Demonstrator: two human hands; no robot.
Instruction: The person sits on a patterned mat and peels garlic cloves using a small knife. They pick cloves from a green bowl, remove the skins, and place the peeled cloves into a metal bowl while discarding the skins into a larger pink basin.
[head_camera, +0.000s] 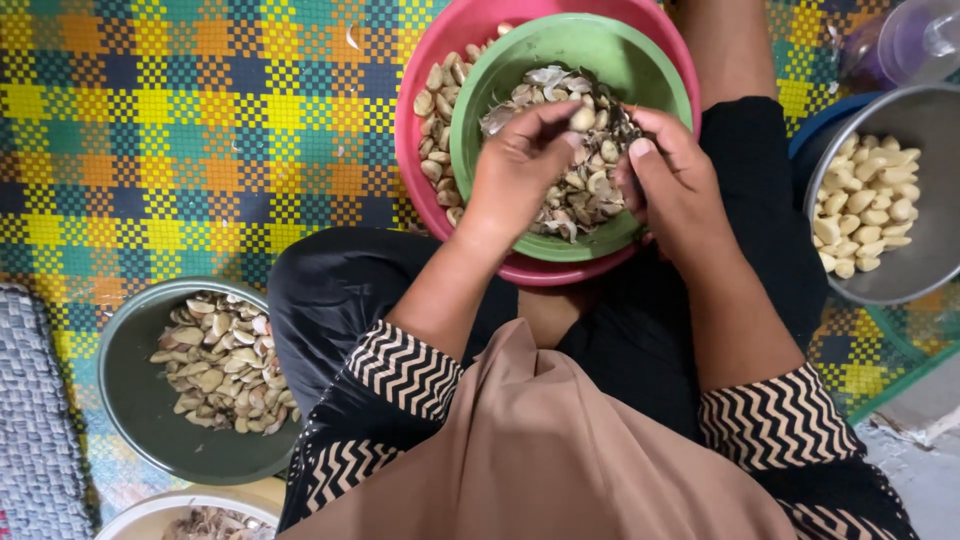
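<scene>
clove: garlic clove (583, 118) pinched at L fingertips, over middle of green bowl (480, 150)
L hand (520, 165): grip clenched on clove, thumb + fingers around it
R hand (670, 180): just beside clove on its R, thumb near it; fingers curled, what they hold can't tell
axis: clove's long axis roughly upright in view, tip away from body
nearer: L has it; R touching or nearly
green bowl: sits inside pink bowl (420, 70), full of skins/cloves
steel bowl (935, 130): peeled cloves, to R

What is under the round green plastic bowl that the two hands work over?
The green bowl sits inside a bigger pink plastic basin; unpeeled garlic cloves show at its left. The basin's remaining contents are covered.
</scene>
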